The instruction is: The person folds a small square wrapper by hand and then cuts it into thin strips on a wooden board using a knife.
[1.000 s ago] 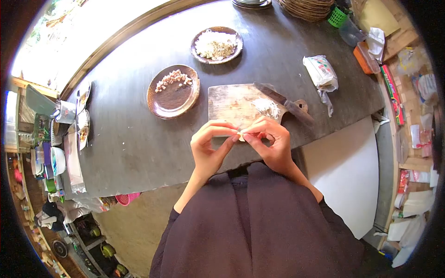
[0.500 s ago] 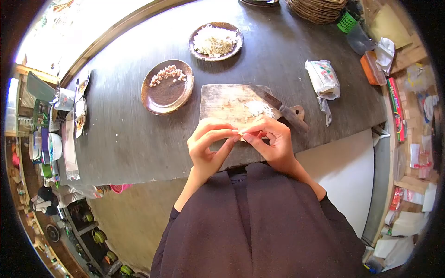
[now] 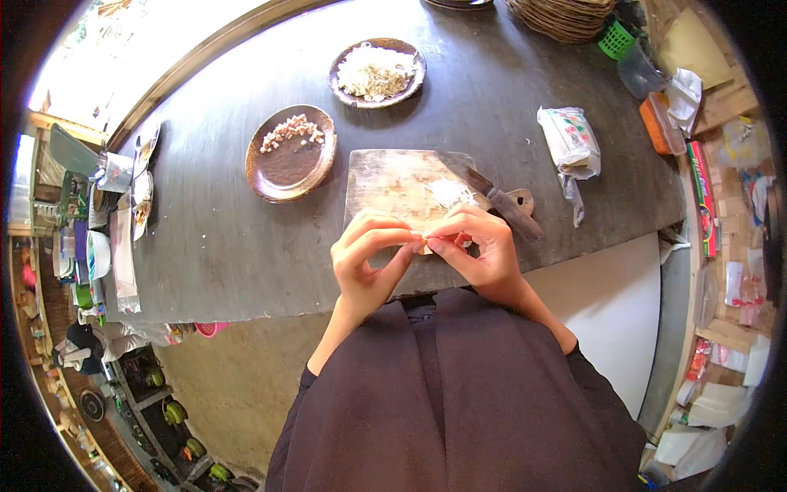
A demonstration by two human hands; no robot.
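Observation:
My left hand (image 3: pixel 368 252) and my right hand (image 3: pixel 478 250) meet at the fingertips over the near edge of a wooden cutting board (image 3: pixel 381 182). Both are closed in a pinch around something small and pale, mostly covered by the fingers, so its kind does not show. Just beyond my right hand, a small heap of thin white shreds (image 3: pixel 452 193) lies on the board. A knife (image 3: pixel 510 208) rests across the board's right side, its handle toward the lower right.
Left of the board is a brown plate (image 3: pixel 287 170) with small pinkish-brown pieces. Farther back stands another brown plate (image 3: pixel 379 102) piled with pale shreds. A white plastic packet (image 3: pixel 570 143) lies to the right. Stacked woven plates (image 3: pixel 561 18) and an orange container (image 3: pixel 661 123) stand at the far right.
My hands keep nearly the same pinch at the same spot. The view has shifted very slightly, and the board and plates appear a little farther left.

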